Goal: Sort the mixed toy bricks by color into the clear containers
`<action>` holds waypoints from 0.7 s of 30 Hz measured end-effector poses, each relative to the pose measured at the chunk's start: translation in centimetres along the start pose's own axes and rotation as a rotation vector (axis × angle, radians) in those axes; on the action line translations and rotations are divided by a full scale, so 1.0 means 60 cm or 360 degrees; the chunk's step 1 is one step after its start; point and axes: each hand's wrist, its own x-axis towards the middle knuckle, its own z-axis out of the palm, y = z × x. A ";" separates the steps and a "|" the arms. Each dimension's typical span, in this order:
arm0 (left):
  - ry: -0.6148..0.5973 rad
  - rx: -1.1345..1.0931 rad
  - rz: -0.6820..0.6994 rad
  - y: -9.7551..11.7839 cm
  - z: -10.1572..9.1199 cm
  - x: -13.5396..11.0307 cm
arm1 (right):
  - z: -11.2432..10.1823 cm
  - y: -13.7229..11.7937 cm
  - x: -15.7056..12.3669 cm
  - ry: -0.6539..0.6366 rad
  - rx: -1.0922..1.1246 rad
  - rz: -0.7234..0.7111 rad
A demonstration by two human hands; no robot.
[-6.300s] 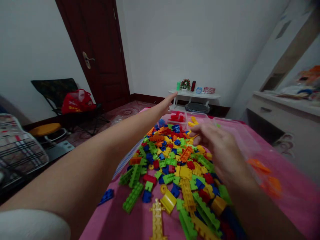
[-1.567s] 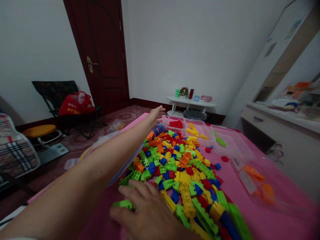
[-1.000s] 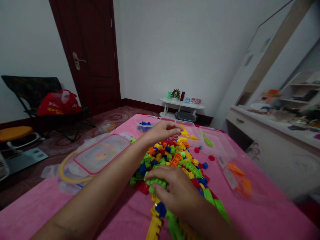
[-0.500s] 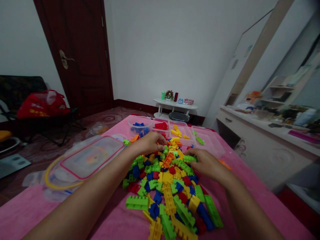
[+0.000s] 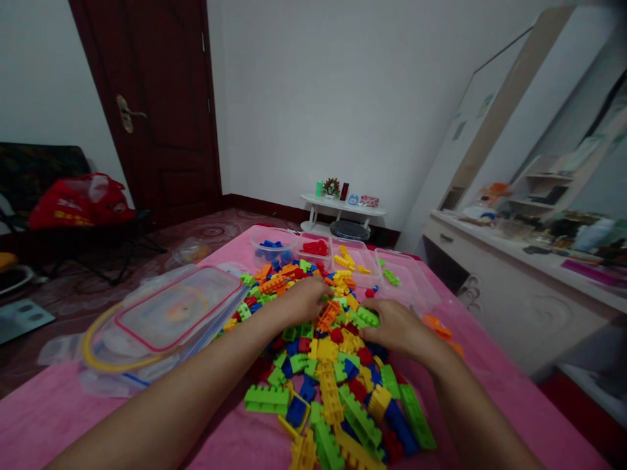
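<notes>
A heap of toy building bricks (image 5: pixel 327 349) in green, yellow, blue, red and orange spreads over a pink cloth (image 5: pixel 220 434). Over the heap's middle, my left hand (image 5: pixel 309 300) has its fingers curled down beside an orange brick (image 5: pixel 328 316). A bit of green shows at its fingertips; what they hold is not clear. My right hand (image 5: pixel 399 326), at the heap's right side, has thumb and fingers around a long green brick (image 5: pixel 367 317). Behind the heap stand clear tubs: a round one (image 5: pixel 259 240) with blue bricks, others with red, yellow and green bricks.
Stacked clear lids (image 5: pixel 181 310), one with a red rim, lie left of the heap. Orange pieces (image 5: pixel 437 326) lie beyond my right wrist. A cluttered dresser (image 5: pixel 494 251) stands on the right, a low white table (image 5: pixel 343 204) by the far wall.
My left hand has moved nearer to me, uncovering orange bricks behind it. The thumb and fingers of my right hand have shifted left around the green brick.
</notes>
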 end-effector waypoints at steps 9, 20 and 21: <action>0.0428 0.0037 0.0026 0.026 -0.044 0.004 | 0.015 -0.001 0.023 0.0391 0.1228 0.0044; 0.0323 -0.0972 0.0147 0.083 -0.023 0.004 | 0.016 -0.067 0.013 0.0118 0.3325 0.0405; 0.0279 -0.0893 0.0150 0.084 -0.020 0.002 | 0.018 -0.073 0.013 0.0124 0.3346 0.0412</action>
